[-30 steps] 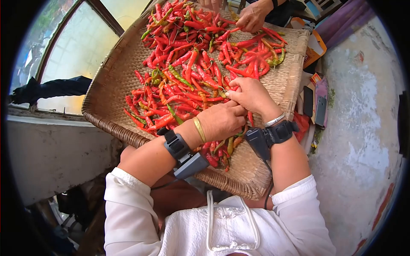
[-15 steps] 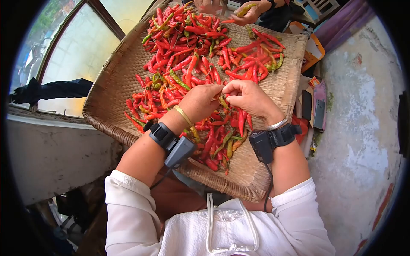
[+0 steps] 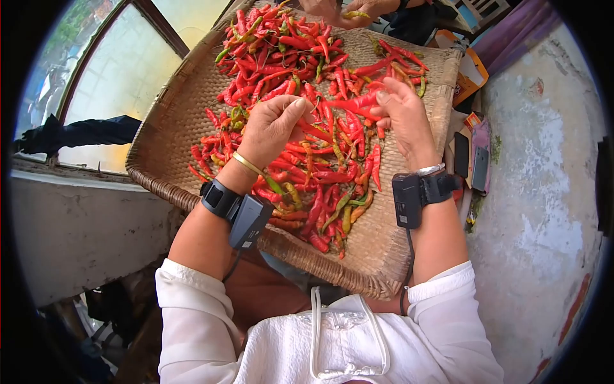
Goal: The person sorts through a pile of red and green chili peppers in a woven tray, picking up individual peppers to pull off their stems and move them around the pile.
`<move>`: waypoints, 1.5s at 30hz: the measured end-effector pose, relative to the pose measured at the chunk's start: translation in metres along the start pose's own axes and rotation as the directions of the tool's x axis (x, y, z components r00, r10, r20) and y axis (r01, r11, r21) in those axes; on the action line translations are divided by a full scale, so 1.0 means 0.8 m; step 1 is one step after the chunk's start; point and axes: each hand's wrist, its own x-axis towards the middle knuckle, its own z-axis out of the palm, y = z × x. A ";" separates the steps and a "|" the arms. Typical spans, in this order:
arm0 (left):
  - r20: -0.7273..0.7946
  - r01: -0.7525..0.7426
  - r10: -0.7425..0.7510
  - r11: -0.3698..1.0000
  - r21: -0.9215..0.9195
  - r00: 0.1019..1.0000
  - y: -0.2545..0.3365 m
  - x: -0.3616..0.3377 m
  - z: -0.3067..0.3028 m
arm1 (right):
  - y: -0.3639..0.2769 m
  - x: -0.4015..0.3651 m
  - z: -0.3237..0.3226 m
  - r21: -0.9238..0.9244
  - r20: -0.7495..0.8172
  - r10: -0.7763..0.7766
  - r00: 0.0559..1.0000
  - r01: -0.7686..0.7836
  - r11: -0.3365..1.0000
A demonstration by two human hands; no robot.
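Note:
My left hand (image 3: 274, 130) is closed in a pinch over the middle of the chili peppers (image 3: 329, 176). Its thumb and index finger press together, and what is between them is hidden. A red chili pepper shows just under its curled fingers. Farther right, my right hand (image 3: 407, 120) has its fingers partly bent, with the thumb side toward the pile. At its fingertips is a red chili pepper (image 3: 354, 104), smeared by motion and pointing left. Most chilies are red; some are green or yellowish. They lie on a woven basket tray (image 3: 390, 256).
Across the tray, another person's hands (image 3: 368, 13) hold a yellow-green chili (image 3: 355, 14). A window (image 3: 121, 70) stands at the left. Beyond the tray's right rim are phones (image 3: 478, 168) and an orange box (image 3: 470, 73), beside a worn wall (image 3: 537, 160).
My hands were together over the pile and have moved apart, the left one leftward, the right one up and right with a red chili. The other person's hands have moved left.

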 end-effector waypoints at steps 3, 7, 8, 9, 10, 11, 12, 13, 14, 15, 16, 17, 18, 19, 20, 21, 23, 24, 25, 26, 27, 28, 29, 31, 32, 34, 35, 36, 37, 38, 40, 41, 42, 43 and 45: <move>-0.004 -0.007 0.007 0.999 -0.040 1.000 0.008 -0.006 0.009 | -0.009 -0.003 0.004 -0.074 -0.021 -0.018 1.000 0.016 0.997; 0.023 0.012 -0.010 0.992 -0.126 1.000 0.016 -0.007 0.015 | -0.011 -0.022 0.025 -0.134 0.497 -0.043 0.867 0.125 0.983; 0.022 0.028 -0.024 0.982 -0.188 0.999 0.017 -0.006 0.015 | -0.009 -0.026 0.027 -0.135 0.498 -0.041 0.866 0.124 0.983; 0.028 0.054 -0.048 0.973 -0.225 0.998 0.014 -0.003 0.011 | -0.006 -0.028 0.030 -0.149 0.578 0.008 0.816 0.096 0.984; 0.027 0.053 -0.048 0.973 -0.226 0.998 0.012 -0.001 0.011 | -0.004 -0.029 0.030 -0.166 0.651 0.056 0.757 0.070 0.984; 0.009 0.065 -0.066 0.947 -0.314 0.998 0.009 0.000 0.012 | -0.005 -0.029 0.030 -0.195 0.671 0.062 0.738 0.095 0.976; -0.006 0.075 -0.084 0.914 -0.399 0.996 0.007 0.000 0.013 | -0.008 -0.029 0.028 -0.195 0.671 0.064 0.739 0.093 0.976; -0.005 0.076 -0.085 0.914 -0.398 0.996 0.008 0.001 0.015 | -0.012 -0.026 0.025 -0.284 0.659 0.176 0.731 0.025 0.959; -0.056 0.112 -0.133 0.954 -0.277 0.990 0.009 0.000 0.018 | -0.013 -0.022 0.021 -0.369 0.637 0.286 0.715 -0.043 0.929; -0.113 0.156 -0.174 0.976 -0.153 0.978 0.009 -0.002 0.020 | -0.011 -0.017 0.017 -0.367 0.637 0.288 0.715 -0.048 0.929; -0.111 0.159 -0.176 0.976 -0.151 0.978 -0.001 -0.001 0.017 | -0.008 -0.009 0.014 -0.280 0.540 0.226 0.811 -0.080 0.957; -0.018 0.093 -0.091 0.971 0.221 0.996 -0.018 0.001 0.011 | -0.007 -0.004 0.011 -0.188 0.423 0.170 0.890 -0.097 0.977; 0.102 -0.021 -0.042 0.833 0.553 0.994 -0.022 0.002 0.010 | -0.009 -0.004 0.011 0.044 0.292 0.087 0.952 -0.104 0.994; 0.193 -0.082 -0.072 0.725 0.684 0.978 -0.025 -0.002 0.011 | -0.012 -0.005 0.012 0.085 0.159 0.083 0.984 -0.097 0.992; 0.194 -0.083 -0.071 0.724 0.685 0.979 -0.029 -0.005 0.014 | -0.017 -0.006 0.015 0.126 0.023 0.080 0.997 -0.082 0.989; 0.347 -0.224 -0.088 0.613 0.758 0.934 -0.035 -0.008 0.020 | -0.015 -0.006 0.017 0.129 0.023 0.081 0.996 -0.083 0.988; 0.508 -0.390 -0.250 0.399 0.830 0.824 -0.045 -0.009 0.035 | -0.008 -0.005 0.020 -0.294 0.120 -0.012 0.993 0.047 0.955; 0.508 -0.389 -0.252 0.401 0.829 0.824 -0.047 -0.010 0.038 | -0.002 -0.005 0.021 -0.295 0.120 -0.008 0.993 0.043 0.954; 0.539 -0.435 -0.196 0.400 0.806 0.819 -0.049 -0.011 0.041 | 0.005 -0.005 0.023 -0.342 0.280 0.029 0.960 0.072 0.937; 0.569 -0.483 -0.137 0.395 0.782 0.811 -0.052 -0.012 0.043 | 0.010 -0.005 0.024 -0.381 0.429 0.072 0.900 0.109 0.918; 0.592 -0.515 -0.166 0.347 0.784 0.789 -0.054 -0.010 0.045 | 0.011 -0.009 0.027 -0.460 0.418 0.055 0.907 0.159 0.874; 0.593 -0.515 -0.165 0.351 0.782 0.788 -0.054 -0.009 0.045 | 0.014 -0.010 0.025 -0.463 0.417 0.058 0.907 0.157 0.872; 0.578 -0.496 -0.195 0.345 0.797 0.792 -0.053 -0.007 0.045 | 0.019 -0.010 0.022 -0.524 0.444 -0.004 0.896 0.264 0.810; 0.559 -0.473 -0.228 0.339 0.813 0.798 -0.045 -0.004 0.040 | 0.015 -0.012 0.022 -0.577 0.470 -0.010 0.883 0.316 0.754; 0.531 -0.442 -0.126 0.412 0.797 0.838 -0.040 -0.003 0.034 | 0.013 -0.013 0.024 -0.575 0.472 -0.008 0.882 0.314 0.755; 0.489 -0.417 -0.027 0.482 0.770 0.872 -0.030 -0.002 0.024 | 0.012 -0.011 0.025 -0.491 0.484 -0.132 0.865 0.393 0.778; 0.450 -0.404 0.061 0.559 0.724 0.891 -0.025 -0.002 0.019 | 0.017 -0.009 0.026 -0.462 0.499 -0.176 0.848 0.432 0.775; 0.400 -0.396 0.145 0.631 0.667 0.905 -0.021 -0.001 0.016 | 0.012 -0.011 0.027 -0.463 0.499 -0.174 0.849 0.431 0.775; 0.391 -0.396 0.157 0.637 0.662 0.907 -0.018 0.001 0.011 | 0.004 -0.014 0.028 -0.441 0.520 -0.037 0.854 0.305 0.844; 0.390 -0.395 0.157 0.637 0.662 0.907 -0.013 0.001 0.010 | -0.002 -0.017 0.029 -0.422 0.542 0.099 0.834 0.169 0.891; 0.263 -0.291 0.158 0.737 0.610 0.952 -0.002 -0.002 0.008 | -0.006 -0.023 0.030 -0.342 0.537 0.128 0.834 0.076 0.937; 0.274 -0.286 0.143 0.744 0.604 0.951 0.001 -0.003 0.007 | -0.008 -0.025 0.031 -0.256 0.534 0.154 0.831 -0.015 0.966; 0.272 -0.285 0.143 0.744 0.605 0.951 -0.003 -0.003 0.006 | -0.008 -0.024 0.030 -0.256 0.535 0.154 0.831 -0.015 0.966; 0.245 -0.337 0.232 0.691 0.640 0.941 -0.011 -0.002 0.005 | -0.009 -0.022 0.027 -0.243 0.521 0.181 0.834 -0.058 0.968; 0.218 -0.376 0.316 0.631 0.679 0.923 -0.021 -0.003 0.001 | -0.006 -0.013 0.020 -0.262 0.485 0.204 0.850 -0.082 0.962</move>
